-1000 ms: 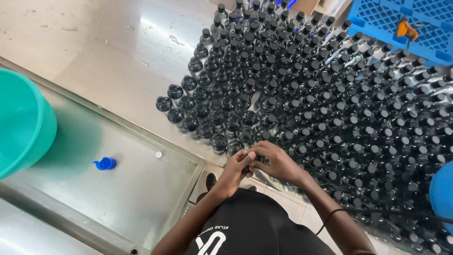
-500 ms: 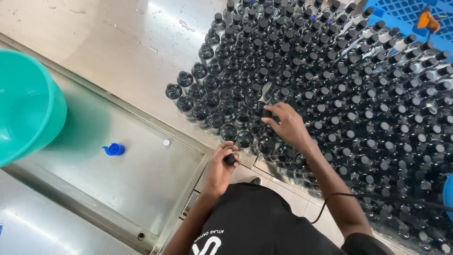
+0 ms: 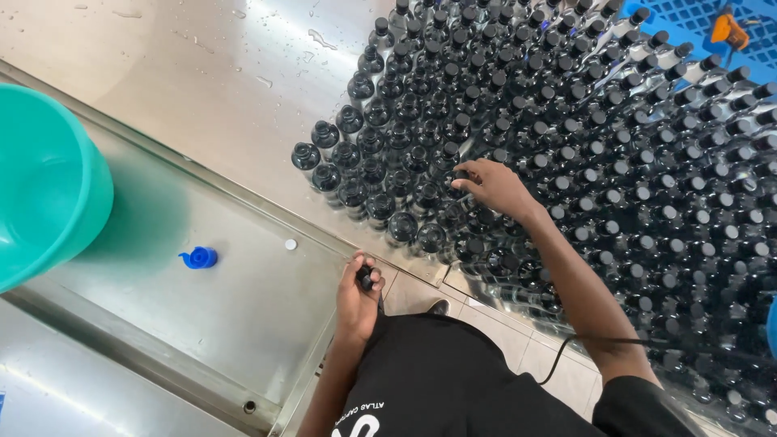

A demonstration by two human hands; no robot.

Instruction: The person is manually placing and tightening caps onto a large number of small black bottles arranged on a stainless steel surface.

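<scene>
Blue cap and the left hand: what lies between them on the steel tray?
In the head view, only a small white disc lies on the steel tray between the blue cap and the left hand; the rest is bare.

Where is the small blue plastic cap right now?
In the head view, the small blue plastic cap lies on the left, on the sunken steel tray, beside the teal plastic basin and apart from both hands.

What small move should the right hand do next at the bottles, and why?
Probably the right hand should press the cap down on the bottle under its fingers. Those already touch that bottle's top in the near rows, where several bottles look uncapped. The left hand holds a small dark piece, perhaps another cap.
</scene>
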